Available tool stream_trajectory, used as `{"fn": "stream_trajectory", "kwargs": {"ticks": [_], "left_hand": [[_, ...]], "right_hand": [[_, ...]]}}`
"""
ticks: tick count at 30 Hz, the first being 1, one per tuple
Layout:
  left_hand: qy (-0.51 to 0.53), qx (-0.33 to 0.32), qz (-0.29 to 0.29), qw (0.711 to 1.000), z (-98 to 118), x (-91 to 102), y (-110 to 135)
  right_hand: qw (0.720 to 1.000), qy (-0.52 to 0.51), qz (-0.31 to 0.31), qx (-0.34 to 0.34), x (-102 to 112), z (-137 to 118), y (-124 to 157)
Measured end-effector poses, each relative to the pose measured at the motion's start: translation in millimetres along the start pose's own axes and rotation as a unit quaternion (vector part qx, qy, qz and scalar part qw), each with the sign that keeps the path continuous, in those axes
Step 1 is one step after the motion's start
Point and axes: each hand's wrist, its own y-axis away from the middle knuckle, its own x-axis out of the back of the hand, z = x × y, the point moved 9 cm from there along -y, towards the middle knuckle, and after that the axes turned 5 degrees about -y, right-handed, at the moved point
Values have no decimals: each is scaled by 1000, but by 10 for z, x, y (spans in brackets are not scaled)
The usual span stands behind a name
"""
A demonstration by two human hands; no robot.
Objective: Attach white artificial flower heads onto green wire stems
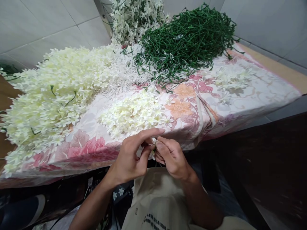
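My left hand (pixel 131 156) and my right hand (pixel 171 156) meet just below the front edge of the table, over my lap. Both pinch a small white artificial flower (pixel 153 141) between their fingertips, the left index finger stretched across the top. Right behind the hands lies a small heap of loose cream flower heads (pixel 134 113) on the floral cloth (pixel 182 105).
A large mound of cream flower sprays (pixel 50 89) fills the table's left. White spiky sprigs (pixel 122 72) lie mid-back, a tangle of green plastic stems (pixel 189 38) back right, more white flowers (pixel 134 17) behind. A few loose flowers (pixel 231 80) lie at right. A beige bag (pixel 158 201) rests on my lap.
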Motion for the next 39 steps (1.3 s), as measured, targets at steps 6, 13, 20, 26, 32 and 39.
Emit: {"fn": "stream_trajectory", "kwargs": {"ticks": [6, 13, 20, 26, 32, 39], "left_hand": [[10, 2, 7, 1000, 2, 21, -34], [24, 14, -27, 999, 212, 208, -278], [-20, -7, -9, 1000, 431, 800, -827], [-2, 10, -63, 998, 328, 1002, -1249], [-6, -18, -124, 992, 281, 830, -1640], [-31, -30, -63, 997, 166, 973, -2163]], "right_hand": [[999, 51, -1, -10, 32, -47, -19], [985, 160, -13, 64, 101, -652, -128], [936, 313, -81, 139, -73, -1403, -686], [908, 372, -109, 161, -135, -1670, -1061], [908, 364, -51, 203, 79, -1729, -1183], [913, 371, -25, 170, 282, -1815, -1701]]}}
